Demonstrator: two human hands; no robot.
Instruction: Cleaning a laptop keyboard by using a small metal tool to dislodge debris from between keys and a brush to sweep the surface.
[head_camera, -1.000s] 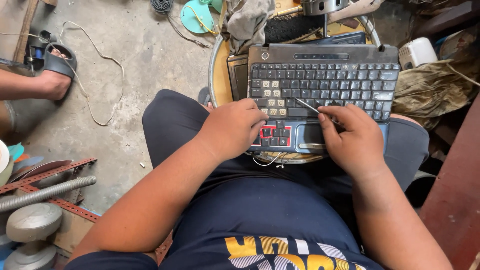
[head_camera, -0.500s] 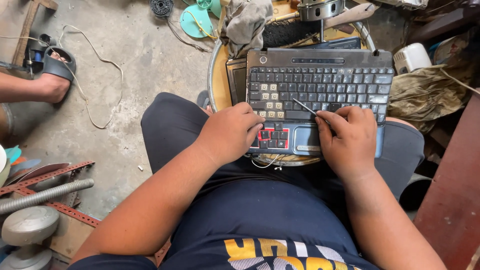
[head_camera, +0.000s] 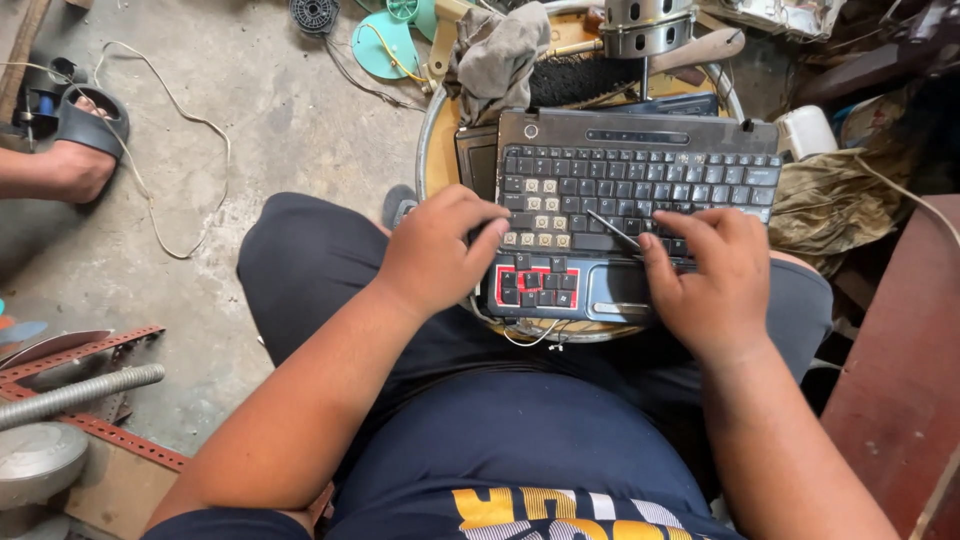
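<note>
A black laptop keyboard base (head_camera: 640, 180) lies on a round stool in front of my knees. Several keycaps are gone on its left side, leaving pale bare switches (head_camera: 540, 225). A few loose black keycaps sit in a red-outlined patch (head_camera: 535, 285) on the palm rest. My left hand (head_camera: 440, 250) rests on the left front of the keyboard, fingertips beside the bare switches. My right hand (head_camera: 710, 275) pinches a thin dark pointed tool (head_camera: 612, 230) whose tip points into the key rows.
A grey rag (head_camera: 500, 50), a brush and a metal cylinder (head_camera: 645, 25) lie behind the keyboard. Another person's sandalled foot (head_camera: 70, 150) and a loose cord (head_camera: 180, 180) are at left. Metal bars and a threaded rod (head_camera: 70, 390) lie at lower left. A reddish board (head_camera: 890, 400) stands right.
The view has shifted slightly. My left hand's fingers have moved up from the red-outlined patch towards the bare switches. My right hand keeps the tool in about the same spot.
</note>
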